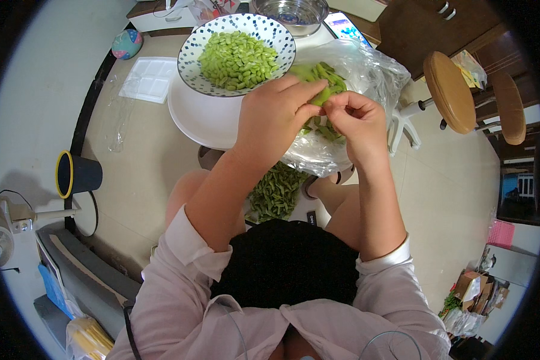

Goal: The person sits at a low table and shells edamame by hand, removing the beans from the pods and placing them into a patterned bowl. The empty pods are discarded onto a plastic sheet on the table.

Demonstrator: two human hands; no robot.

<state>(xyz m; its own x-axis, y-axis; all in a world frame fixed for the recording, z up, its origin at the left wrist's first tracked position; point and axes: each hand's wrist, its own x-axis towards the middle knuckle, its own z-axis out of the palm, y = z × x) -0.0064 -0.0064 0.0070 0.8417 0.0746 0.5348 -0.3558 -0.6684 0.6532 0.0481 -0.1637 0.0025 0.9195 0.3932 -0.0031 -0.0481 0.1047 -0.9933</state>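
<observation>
My left hand [276,110] and my right hand [357,119] meet above a clear plastic bag [317,155], their fingertips pinching a green bean pod [321,96] between them. Under the fingers, green pods or empty hulls [328,128] lie on the bag. At upper left of the hands, a white bowl with blue squares [189,63] holds a heap of shelled green beans [238,58]. It stands over a round white table or tray [202,117]. Below my forearms, between my legs, a large pile of unshelled green pods [276,193] is partly hidden.
Behind the bag are a steel basin [292,13] and a phone with a lit screen [348,29]. On the left floor lie a white plastic tray [150,78], a patterned ball [127,44] and a dark bin with yellow rim [85,174]. A brown-seated stool [450,92] stands right.
</observation>
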